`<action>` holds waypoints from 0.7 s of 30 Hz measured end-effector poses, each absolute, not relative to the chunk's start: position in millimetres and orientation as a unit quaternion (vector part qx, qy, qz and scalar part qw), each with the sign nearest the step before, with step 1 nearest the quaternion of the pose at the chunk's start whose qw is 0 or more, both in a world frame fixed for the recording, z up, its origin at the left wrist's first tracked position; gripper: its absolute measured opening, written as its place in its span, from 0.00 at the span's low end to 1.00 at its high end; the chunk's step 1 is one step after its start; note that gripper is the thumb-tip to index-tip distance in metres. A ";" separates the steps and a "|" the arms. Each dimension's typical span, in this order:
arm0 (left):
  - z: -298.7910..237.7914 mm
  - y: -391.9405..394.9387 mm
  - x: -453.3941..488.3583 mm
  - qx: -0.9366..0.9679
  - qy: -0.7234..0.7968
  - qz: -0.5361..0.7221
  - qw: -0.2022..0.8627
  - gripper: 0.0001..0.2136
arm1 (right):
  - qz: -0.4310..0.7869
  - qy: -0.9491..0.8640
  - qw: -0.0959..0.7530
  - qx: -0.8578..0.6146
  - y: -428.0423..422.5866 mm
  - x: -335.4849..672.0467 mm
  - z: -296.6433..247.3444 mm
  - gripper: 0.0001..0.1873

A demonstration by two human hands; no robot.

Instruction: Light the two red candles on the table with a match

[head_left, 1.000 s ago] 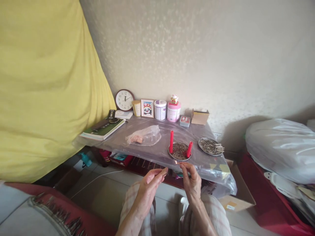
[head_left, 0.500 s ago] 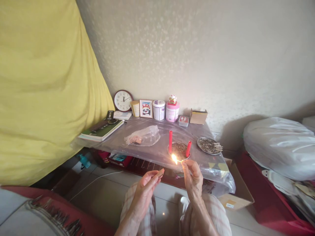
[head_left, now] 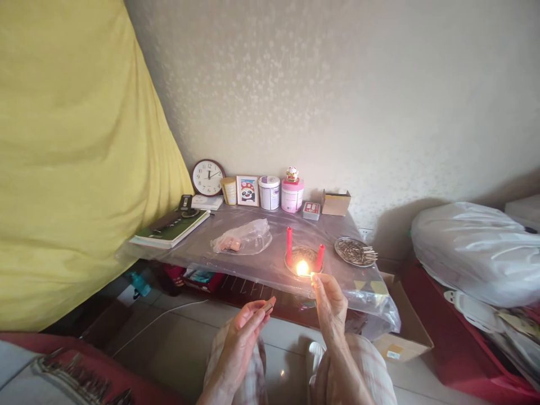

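My right hand (head_left: 331, 306) pinches a burning match (head_left: 307, 271), its flame just in front of a round metal dish (head_left: 302, 260) near the table's front edge. Two red candles stand in that dish: a tall one (head_left: 289, 245) on the left and a short one (head_left: 320, 257) on the right. My left hand (head_left: 247, 329) is lower and to the left, fingers closed on a small matchbox (head_left: 269, 305). Both hands hover over my lap, in front of the low table (head_left: 236, 264) covered with clear plastic sheet.
A second dish of spent matches (head_left: 353, 251) lies right of the candles. A clear bag (head_left: 242, 239), a book (head_left: 169, 228), a clock (head_left: 208, 177), tins (head_left: 269, 192) and small boxes (head_left: 335, 202) stand on the table. Yellow cloth (head_left: 76, 157) hangs left; a big plastic bag (head_left: 472, 242) sits right.
The match caught fire after touching the matchbox. My right hand rose with the flame toward the dish of candles, while my left hand dropped slightly away with the matchbox.
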State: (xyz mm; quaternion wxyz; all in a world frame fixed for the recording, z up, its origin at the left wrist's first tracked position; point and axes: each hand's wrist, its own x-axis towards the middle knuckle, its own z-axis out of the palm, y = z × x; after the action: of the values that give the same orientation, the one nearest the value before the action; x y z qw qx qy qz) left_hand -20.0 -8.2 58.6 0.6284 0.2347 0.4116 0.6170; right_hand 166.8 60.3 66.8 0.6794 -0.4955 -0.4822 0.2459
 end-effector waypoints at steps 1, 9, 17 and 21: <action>57.0 -7.8 -20.1 0.234 0.413 0.616 0.628 0.20 | 0.251 -0.475 0.683 -0.495 61.1 166.6 67.5 0.19; 42.0 -6.8 -23.0 0.240 0.422 0.610 0.626 0.22 | 0.310 -0.411 0.699 -0.497 67.1 165.2 69.2 0.18; 19.6 -1.7 -31.5 0.234 0.424 0.609 0.628 0.22 | 0.378 -0.358 0.719 -0.460 76.4 163.3 82.8 0.24; 5.7 -2.1 -37.1 0.238 0.423 0.611 0.625 0.19 | 0.426 -0.319 0.732 -0.425 78.7 160.6 91.4 0.24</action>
State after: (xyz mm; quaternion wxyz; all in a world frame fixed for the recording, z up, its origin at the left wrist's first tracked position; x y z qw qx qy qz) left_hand -37.1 -2.1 5.7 0.6249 0.2384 0.4232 0.6112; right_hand 160.6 78.7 91.4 0.7325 -0.4248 -0.3190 0.4257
